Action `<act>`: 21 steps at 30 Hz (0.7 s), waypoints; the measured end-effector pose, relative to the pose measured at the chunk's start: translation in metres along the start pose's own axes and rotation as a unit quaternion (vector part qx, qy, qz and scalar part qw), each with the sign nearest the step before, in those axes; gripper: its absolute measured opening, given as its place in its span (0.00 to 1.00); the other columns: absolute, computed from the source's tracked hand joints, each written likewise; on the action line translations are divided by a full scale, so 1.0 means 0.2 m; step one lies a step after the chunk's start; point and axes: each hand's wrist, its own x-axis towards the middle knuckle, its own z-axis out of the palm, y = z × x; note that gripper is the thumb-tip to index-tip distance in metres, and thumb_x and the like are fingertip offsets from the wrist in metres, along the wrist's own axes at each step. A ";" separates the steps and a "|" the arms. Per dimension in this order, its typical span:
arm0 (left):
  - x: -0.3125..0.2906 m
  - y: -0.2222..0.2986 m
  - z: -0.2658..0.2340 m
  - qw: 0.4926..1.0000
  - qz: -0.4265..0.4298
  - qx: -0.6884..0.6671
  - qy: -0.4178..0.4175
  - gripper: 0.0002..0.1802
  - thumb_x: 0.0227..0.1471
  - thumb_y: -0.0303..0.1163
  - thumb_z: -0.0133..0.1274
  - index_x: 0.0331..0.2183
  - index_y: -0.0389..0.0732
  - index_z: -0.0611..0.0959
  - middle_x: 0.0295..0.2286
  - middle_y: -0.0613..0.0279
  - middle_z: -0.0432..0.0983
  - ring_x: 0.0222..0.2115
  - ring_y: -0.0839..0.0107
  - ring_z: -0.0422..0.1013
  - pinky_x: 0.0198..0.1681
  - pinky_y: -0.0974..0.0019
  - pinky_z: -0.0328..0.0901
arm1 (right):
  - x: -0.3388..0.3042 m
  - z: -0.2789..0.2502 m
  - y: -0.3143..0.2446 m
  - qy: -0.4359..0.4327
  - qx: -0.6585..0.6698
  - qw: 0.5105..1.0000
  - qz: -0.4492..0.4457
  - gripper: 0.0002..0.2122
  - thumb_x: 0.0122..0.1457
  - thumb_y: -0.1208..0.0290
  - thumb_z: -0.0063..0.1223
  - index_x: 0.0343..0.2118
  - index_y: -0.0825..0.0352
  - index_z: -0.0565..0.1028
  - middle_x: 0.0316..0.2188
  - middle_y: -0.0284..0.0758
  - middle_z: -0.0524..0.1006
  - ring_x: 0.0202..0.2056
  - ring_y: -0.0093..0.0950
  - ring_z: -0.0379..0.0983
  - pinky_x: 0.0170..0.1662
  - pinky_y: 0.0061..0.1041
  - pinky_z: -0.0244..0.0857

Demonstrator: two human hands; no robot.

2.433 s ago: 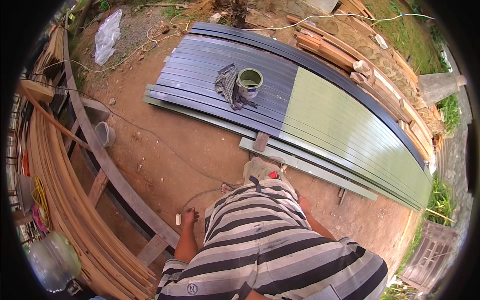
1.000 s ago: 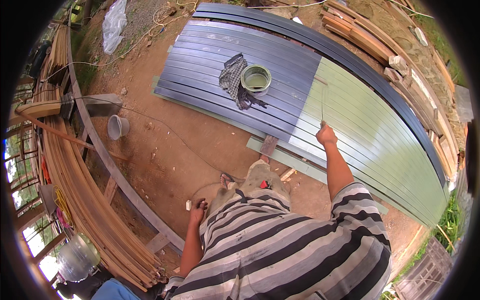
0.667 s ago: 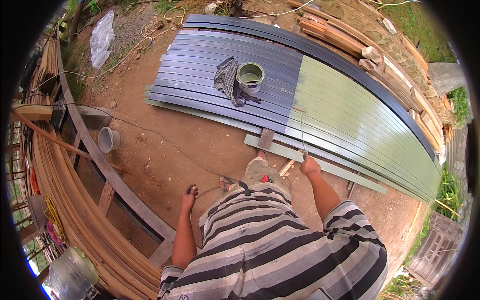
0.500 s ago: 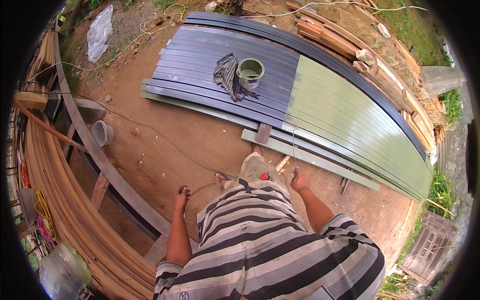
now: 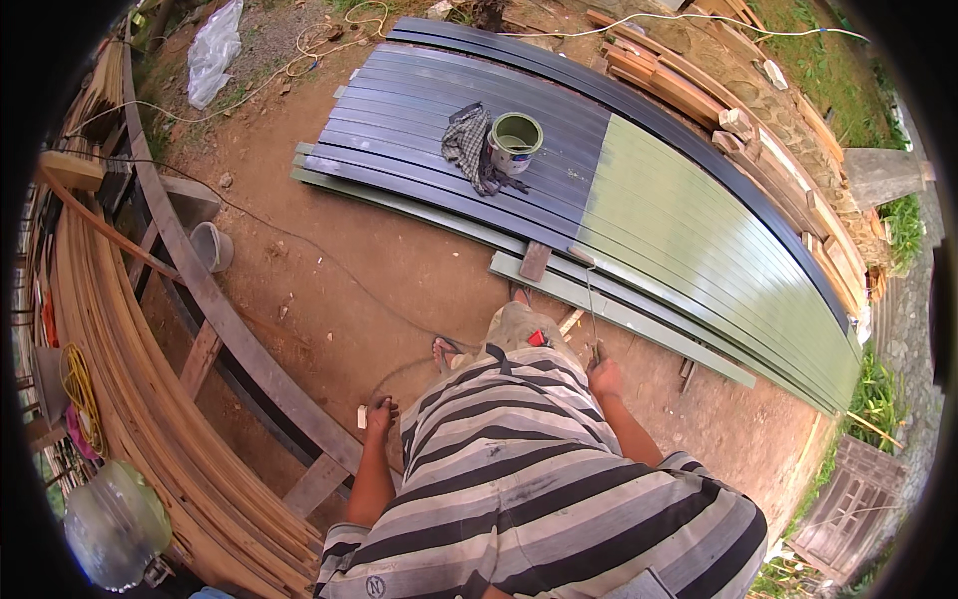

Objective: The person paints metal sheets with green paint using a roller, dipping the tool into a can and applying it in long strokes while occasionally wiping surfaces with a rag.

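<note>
My right hand is closed around the handle of a paint roller with a long thin rod. Its small roller head is at the near edge of a row of long boards. The boards' right part is light green, the left part dark blue-grey. On the dark part stands an open paint bucket, green inside, with a checked cloth beside it. My left hand hangs low at my left side, fingers loosely curled and apart, apparently holding nothing. A small pale block shows beside it.
A long stack of timber and a dark curved-looking beam run along my left. Near the beam stands a grey bucket. A thin cable crosses the dirt ground. More planks lie beyond the boards.
The view has shifted slightly, so the boards and bucket sit a little further right. My left hand is lower; the roller stays in my right hand near the boards' edge.
</note>
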 end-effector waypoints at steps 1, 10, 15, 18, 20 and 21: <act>0.00 0.01 0.02 1.000 -0.004 0.004 0.001 0.16 0.59 0.38 0.47 0.47 0.44 0.75 0.32 0.60 0.78 0.26 0.72 0.73 0.24 0.68 0.63 | 0.07 -0.01 0.00 -0.001 -0.002 1.000 -0.016 0.24 0.56 0.64 0.43 0.58 0.54 0.67 0.36 0.51 0.78 0.38 0.49 0.76 0.41 0.46 0.69; -0.17 0.44 0.31 0.999 -0.008 0.027 0.045 0.22 0.60 0.41 0.44 0.52 0.41 0.72 0.40 0.58 0.77 0.36 0.68 0.73 0.37 0.63 0.66 | 1.13 -0.43 -0.29 -0.057 -0.014 0.998 0.006 0.21 0.54 0.66 0.41 0.52 0.58 0.70 0.46 0.49 0.75 0.48 0.46 0.72 0.49 0.46 0.67; -0.32 0.77 0.61 0.997 0.027 0.018 0.068 0.22 0.60 0.42 0.46 0.51 0.40 0.74 0.40 0.58 0.77 0.38 0.68 0.73 0.39 0.65 0.65 | 1.88 -0.78 -0.51 -0.068 -0.031 0.997 -0.001 0.19 0.54 0.67 0.43 0.49 0.60 0.72 0.46 0.44 0.76 0.50 0.42 0.72 0.51 0.43 0.66; -0.45 0.97 0.84 0.995 0.056 0.037 0.072 0.22 0.60 0.42 0.46 0.52 0.40 0.74 0.41 0.57 0.77 0.40 0.67 0.73 0.42 0.65 0.65 | 2.30 -0.92 -0.57 -0.093 -0.022 0.995 0.003 0.19 0.53 0.66 0.44 0.48 0.61 0.73 0.48 0.44 0.76 0.50 0.41 0.72 0.52 0.43 0.66; -0.52 1.06 0.96 0.993 0.078 0.059 0.073 0.22 0.60 0.40 0.46 0.52 0.39 0.74 0.41 0.56 0.77 0.40 0.67 0.73 0.43 0.65 0.66 | 2.55 -0.97 -0.58 -0.060 -0.029 0.998 -0.013 0.19 0.53 0.67 0.43 0.49 0.60 0.73 0.48 0.44 0.75 0.51 0.42 0.72 0.52 0.43 0.65; -0.54 1.09 1.01 0.990 0.091 0.077 0.068 0.21 0.60 0.39 0.46 0.52 0.38 0.74 0.41 0.54 0.77 0.40 0.66 0.73 0.44 0.65 0.66 | 2.67 -1.00 -0.57 -0.052 -0.035 0.998 -0.017 0.19 0.53 0.66 0.42 0.49 0.59 0.73 0.49 0.44 0.75 0.51 0.42 0.71 0.52 0.43 0.65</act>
